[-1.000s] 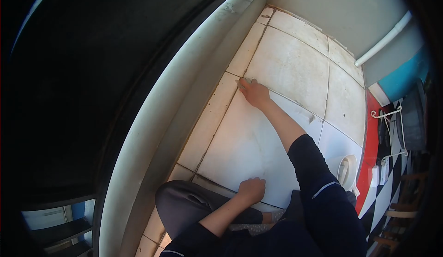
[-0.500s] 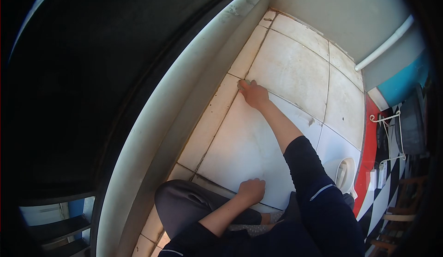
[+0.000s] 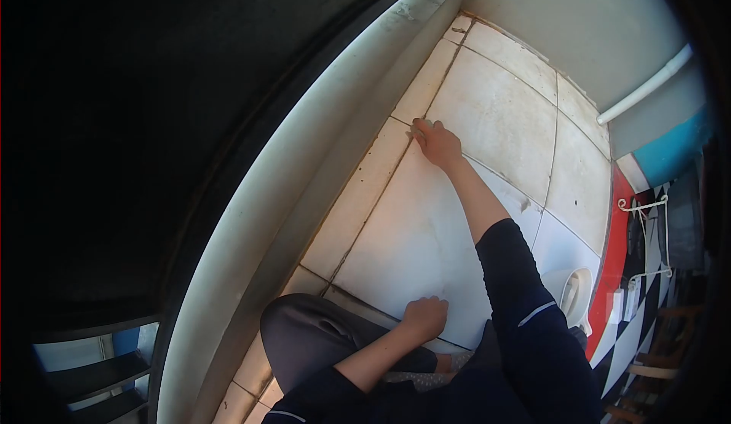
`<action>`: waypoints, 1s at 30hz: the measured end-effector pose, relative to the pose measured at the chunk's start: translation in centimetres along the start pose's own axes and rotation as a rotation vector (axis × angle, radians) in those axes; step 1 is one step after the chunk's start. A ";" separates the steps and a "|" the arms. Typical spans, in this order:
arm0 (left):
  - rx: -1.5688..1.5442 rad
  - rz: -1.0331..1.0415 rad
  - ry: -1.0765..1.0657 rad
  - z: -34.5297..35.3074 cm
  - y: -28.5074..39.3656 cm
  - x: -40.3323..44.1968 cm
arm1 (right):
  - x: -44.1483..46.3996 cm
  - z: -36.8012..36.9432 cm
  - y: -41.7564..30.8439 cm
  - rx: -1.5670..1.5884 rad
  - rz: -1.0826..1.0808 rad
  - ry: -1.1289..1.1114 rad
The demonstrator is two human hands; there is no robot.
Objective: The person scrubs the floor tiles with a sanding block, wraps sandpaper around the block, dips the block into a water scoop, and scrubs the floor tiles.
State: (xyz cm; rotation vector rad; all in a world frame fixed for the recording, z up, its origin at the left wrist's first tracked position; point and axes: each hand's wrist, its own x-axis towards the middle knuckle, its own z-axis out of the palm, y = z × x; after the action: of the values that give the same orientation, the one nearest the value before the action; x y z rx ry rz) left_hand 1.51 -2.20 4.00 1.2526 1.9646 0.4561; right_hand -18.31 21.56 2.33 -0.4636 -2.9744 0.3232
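Observation:
My right hand (image 3: 439, 144) reaches far out over the white floor tiles (image 3: 495, 112). Its fingers are closed round a small greenish-grey thing (image 3: 424, 124), too small to identify, pressed on the grout line where tiles meet beside the low wall. My left hand (image 3: 425, 319) is a closed fist resting on the nearer tile, close to my bent leg; whether anything is inside it is hidden.
A low pale wall (image 3: 304, 142) runs along the left. At the right are a white tub (image 3: 576, 294), a red floor strip (image 3: 614, 249), a white wire stand (image 3: 665, 234) and a white pipe (image 3: 646, 87). My folded legs are at the bottom.
The whole view has shifted slightly, so the floor and both hands appear a little further right. My right hand stays at the same grout corner and my left hand stays closed on the tile.

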 end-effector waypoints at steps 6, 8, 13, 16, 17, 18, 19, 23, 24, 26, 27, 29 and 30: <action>0.017 0.005 -0.001 0.2 0.2 0.5 | -1.7 -1.1 -0.7 0.006 -0.132 -0.104; -0.011 0.009 -0.005 0.3 0.1 0.3 | -2.1 -1.6 -0.1 -0.016 -0.249 -0.209; 0.022 -0.027 -0.004 -0.5 -0.1 0.2 | 0.5 -0.7 0.1 -0.009 0.098 -0.056; 0.012 -0.020 -0.009 0.3 0.0 0.3 | -0.7 -0.6 -1.2 -0.025 -0.078 -0.099; 0.018 -0.008 -0.004 0.2 -0.1 0.4 | -1.2 -0.7 -1.6 -0.052 -0.198 -0.180; 0.020 -0.007 -0.001 0.2 0.0 0.5 | -1.2 -1.2 -1.4 -0.053 -0.200 -0.177; 0.015 -0.006 0.015 0.2 0.0 0.5 | -1.3 -1.7 -1.2 -0.046 -0.215 -0.209; 0.024 -0.015 0.018 0.2 -0.2 0.1 | 0.3 -1.5 0.4 -0.035 0.006 -0.166; 0.022 -0.018 0.020 0.1 -0.2 0.1 | 0.7 -1.4 0.3 -0.045 0.077 -0.164; 0.014 -0.005 0.022 0.0 0.1 0.1 | 0.2 -0.8 -0.6 -0.071 0.004 -0.145; 0.012 -0.001 0.025 0.0 0.2 0.2 | -0.2 -0.7 -0.9 -0.092 -0.064 -0.118; 0.009 0.013 0.026 0.1 0.0 0.3 | -1.1 -1.0 -0.5 -0.076 -0.191 -0.129; 0.013 0.010 0.025 0.1 -0.1 0.3 | -1.4 -0.9 -0.2 -0.055 -0.317 -0.144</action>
State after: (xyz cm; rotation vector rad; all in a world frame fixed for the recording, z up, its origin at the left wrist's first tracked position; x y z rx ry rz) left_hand 1.44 -1.94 3.78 1.2702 1.9860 0.4669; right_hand -16.88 21.14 3.18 0.0318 -3.1345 0.2517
